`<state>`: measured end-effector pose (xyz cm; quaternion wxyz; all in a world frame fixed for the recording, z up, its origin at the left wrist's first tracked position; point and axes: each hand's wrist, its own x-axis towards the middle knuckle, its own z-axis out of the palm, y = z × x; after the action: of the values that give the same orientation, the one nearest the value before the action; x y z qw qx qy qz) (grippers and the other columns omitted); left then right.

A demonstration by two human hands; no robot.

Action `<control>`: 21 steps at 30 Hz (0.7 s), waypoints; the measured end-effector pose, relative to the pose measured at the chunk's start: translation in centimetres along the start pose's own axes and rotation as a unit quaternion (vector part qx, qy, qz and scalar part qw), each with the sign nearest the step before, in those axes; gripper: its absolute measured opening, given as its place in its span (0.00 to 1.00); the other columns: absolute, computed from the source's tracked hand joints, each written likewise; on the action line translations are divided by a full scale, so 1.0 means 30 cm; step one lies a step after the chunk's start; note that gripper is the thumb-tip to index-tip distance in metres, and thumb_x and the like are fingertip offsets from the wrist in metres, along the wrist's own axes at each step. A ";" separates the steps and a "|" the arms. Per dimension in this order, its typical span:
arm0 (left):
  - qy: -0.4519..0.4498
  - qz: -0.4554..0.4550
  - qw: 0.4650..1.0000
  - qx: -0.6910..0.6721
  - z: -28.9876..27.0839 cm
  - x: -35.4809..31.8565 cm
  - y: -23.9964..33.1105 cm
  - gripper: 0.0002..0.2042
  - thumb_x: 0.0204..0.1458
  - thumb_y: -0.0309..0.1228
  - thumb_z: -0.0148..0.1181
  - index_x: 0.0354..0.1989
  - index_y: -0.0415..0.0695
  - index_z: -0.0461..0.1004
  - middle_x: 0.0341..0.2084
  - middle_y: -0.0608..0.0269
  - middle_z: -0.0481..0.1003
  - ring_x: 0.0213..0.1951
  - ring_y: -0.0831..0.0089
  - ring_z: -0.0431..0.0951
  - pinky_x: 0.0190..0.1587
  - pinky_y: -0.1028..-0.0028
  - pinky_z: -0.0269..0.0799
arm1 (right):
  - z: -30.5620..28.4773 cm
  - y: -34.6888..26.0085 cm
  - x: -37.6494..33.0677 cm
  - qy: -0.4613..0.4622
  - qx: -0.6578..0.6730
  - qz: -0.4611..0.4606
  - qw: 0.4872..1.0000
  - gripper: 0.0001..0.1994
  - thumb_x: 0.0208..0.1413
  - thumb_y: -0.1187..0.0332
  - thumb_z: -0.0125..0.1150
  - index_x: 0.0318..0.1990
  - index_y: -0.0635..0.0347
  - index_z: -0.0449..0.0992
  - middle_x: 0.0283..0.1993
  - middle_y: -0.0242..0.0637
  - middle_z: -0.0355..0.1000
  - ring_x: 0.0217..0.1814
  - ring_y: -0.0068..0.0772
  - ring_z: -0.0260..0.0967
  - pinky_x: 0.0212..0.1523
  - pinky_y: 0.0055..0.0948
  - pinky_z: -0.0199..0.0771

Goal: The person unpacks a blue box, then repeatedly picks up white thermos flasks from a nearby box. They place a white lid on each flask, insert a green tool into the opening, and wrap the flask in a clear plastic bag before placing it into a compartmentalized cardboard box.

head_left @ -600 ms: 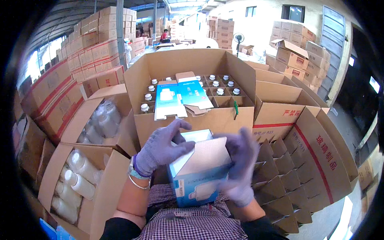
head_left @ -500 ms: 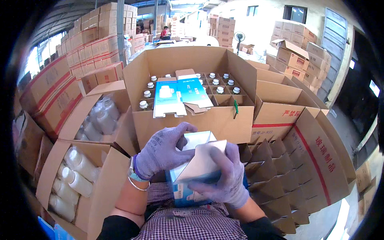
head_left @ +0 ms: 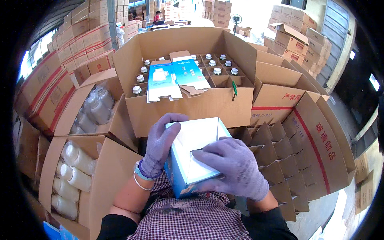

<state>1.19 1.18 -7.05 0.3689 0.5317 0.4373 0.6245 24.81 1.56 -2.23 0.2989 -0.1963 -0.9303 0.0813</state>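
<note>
In front of my apron I have a small blue and white carton [head_left: 180, 172], tilted with its white end facing up. My left hand [head_left: 159, 146], in a grey-purple glove, grips its left side, thumb at the upper rim. My gloved right hand [head_left: 236, 166] is at the right side, its fingers pressing a white flap [head_left: 205, 164] inward and its thumb low on the outside. A gap between flaps leaves part of the inside visible; whatever the carton holds is hidden. Flat blue and white cartons [head_left: 164, 82] lie on the large divided cardboard box [head_left: 192, 116] ahead.
White-capped bottles [head_left: 217, 71] stand in that box's cells, and a green tool [head_left: 235, 91] hangs on its front edge. White bottles [head_left: 76, 178] fill open boxes at left. Cardboard dividers [head_left: 272, 156] occupy a box at right. Stacked cartons [head_left: 294, 46] stand behind.
The raised flap is now folded down over the carton's opening. My right hand has moved onto it, and my left hand has shifted to the carton's left side. The view has tilted downward.
</note>
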 end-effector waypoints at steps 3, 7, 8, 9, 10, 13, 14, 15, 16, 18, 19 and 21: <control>0.056 0.055 0.997 -0.020 0.017 -0.053 0.086 0.20 0.53 0.38 0.56 0.46 0.34 0.76 0.38 0.57 0.77 0.41 0.73 0.76 0.46 0.73 0.71 | -0.036 0.038 -0.013 0.190 0.149 -0.010 0.970 0.33 0.54 0.43 0.63 0.58 0.60 0.75 0.58 0.45 0.73 0.61 0.42 0.70 0.63 0.48 0.67; -0.052 0.155 0.985 -0.059 0.010 -0.146 0.197 0.16 0.48 0.37 0.59 0.38 0.36 0.80 0.38 0.52 0.81 0.37 0.64 0.82 0.41 0.68 0.77 | -0.016 0.256 -0.001 0.367 0.471 0.005 0.802 0.27 0.70 0.50 0.43 0.65 0.61 0.67 0.65 0.46 0.68 0.67 0.47 0.65 0.71 0.45 0.60; -0.120 0.235 0.964 -0.024 -0.010 -0.167 0.190 0.12 0.46 0.33 0.61 0.36 0.39 0.81 0.37 0.52 0.82 0.38 0.61 0.84 0.42 0.66 0.79 | 0.009 0.279 0.023 0.265 0.457 0.082 0.845 0.27 0.69 0.50 0.45 0.65 0.60 0.68 0.65 0.46 0.68 0.68 0.46 0.65 0.71 0.44 0.59; -0.190 0.308 0.932 0.024 -0.005 -0.160 0.263 0.09 0.48 0.32 0.63 0.35 0.42 0.81 0.37 0.54 0.82 0.39 0.62 0.84 0.42 0.65 0.79 | 0.048 0.303 0.043 0.159 0.436 0.157 0.872 0.27 0.68 0.49 0.47 0.65 0.60 0.69 0.65 0.46 0.69 0.68 0.45 0.65 0.71 0.43 0.59; -0.275 0.388 0.879 0.041 0.015 -0.131 0.319 0.06 0.49 0.30 0.64 0.33 0.45 0.81 0.37 0.56 0.82 0.40 0.62 0.84 0.42 0.65 0.80 | 0.107 0.378 0.007 0.044 0.437 0.182 0.880 0.29 0.65 0.48 0.53 0.64 0.61 0.70 0.64 0.47 0.70 0.68 0.43 0.65 0.70 0.40 0.61; -0.328 0.489 0.807 0.044 0.061 -0.075 0.388 0.12 0.62 0.34 0.58 0.26 0.45 0.77 0.27 0.53 0.81 0.29 0.61 0.84 0.34 0.69 0.82 | 0.118 0.379 0.039 -0.244 0.329 0.206 0.889 0.29 0.59 0.55 0.60 0.62 0.68 0.72 0.58 0.46 0.74 0.60 0.39 0.71 0.63 0.36 0.68; -0.306 0.495 0.812 0.042 0.058 -0.079 0.380 0.12 0.63 0.34 0.57 0.27 0.45 0.78 0.27 0.54 0.81 0.30 0.62 0.84 0.34 0.69 0.81 | 0.071 0.374 0.025 -0.228 0.394 0.254 0.853 0.30 0.56 0.53 0.63 0.60 0.67 0.73 0.57 0.45 0.75 0.58 0.38 0.71 0.62 0.35 0.68; -0.283 0.500 0.818 0.042 0.055 -0.084 0.360 0.12 0.63 0.35 0.56 0.28 0.45 0.78 0.28 0.55 0.81 0.31 0.62 0.84 0.35 0.69 0.81 | 0.004 0.378 -0.003 -0.210 0.458 0.300 0.810 0.32 0.53 0.52 0.65 0.59 0.67 0.74 0.55 0.45 0.76 0.57 0.37 0.72 0.61 0.33 0.69; -0.234 0.499 0.829 0.093 0.051 -0.077 0.332 0.09 0.61 0.34 0.57 0.31 0.45 0.77 0.31 0.55 0.80 0.34 0.61 0.82 0.38 0.68 0.79 | -0.069 0.385 -0.027 -0.160 0.393 0.340 0.839 0.35 0.48 0.50 0.69 0.58 0.67 0.75 0.53 0.44 0.77 0.54 0.35 0.72 0.59 0.32 0.70; -0.110 0.481 0.835 0.244 0.028 -0.059 0.282 0.08 0.56 0.33 0.60 0.40 0.45 0.76 0.40 0.51 0.78 0.44 0.57 0.79 0.48 0.63 0.75 | -0.244 0.488 -0.141 -0.076 0.302 0.304 0.900 0.35 0.42 0.53 0.72 0.56 0.67 0.75 0.52 0.40 0.76 0.53 0.33 0.73 0.57 0.33 0.73; -0.033 0.460 0.820 0.339 -0.004 -0.039 0.243 0.14 0.52 0.32 0.62 0.46 0.44 0.75 0.46 0.49 0.77 0.50 0.54 0.76 0.54 0.59 0.71 | -0.306 0.446 -0.176 0.050 0.348 0.289 0.891 0.36 0.38 0.56 0.76 0.57 0.66 0.74 0.51 0.38 0.77 0.52 0.31 0.73 0.56 0.33 0.74; 0.054 0.475 0.816 0.325 -0.063 0.099 0.100 0.25 0.58 0.40 0.59 0.62 0.41 0.69 0.62 0.54 0.70 0.66 0.59 0.66 0.69 0.60 0.57 | -0.428 0.406 -0.290 0.147 0.262 0.363 0.882 0.35 0.36 0.60 0.80 0.55 0.64 0.75 0.48 0.37 0.78 0.49 0.30 0.75 0.53 0.33 0.77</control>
<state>-1.13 2.60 -3.32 -0.1924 0.7280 0.3270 0.5711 42.70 9.47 0.31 0.4226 -0.4440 -0.6842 0.3951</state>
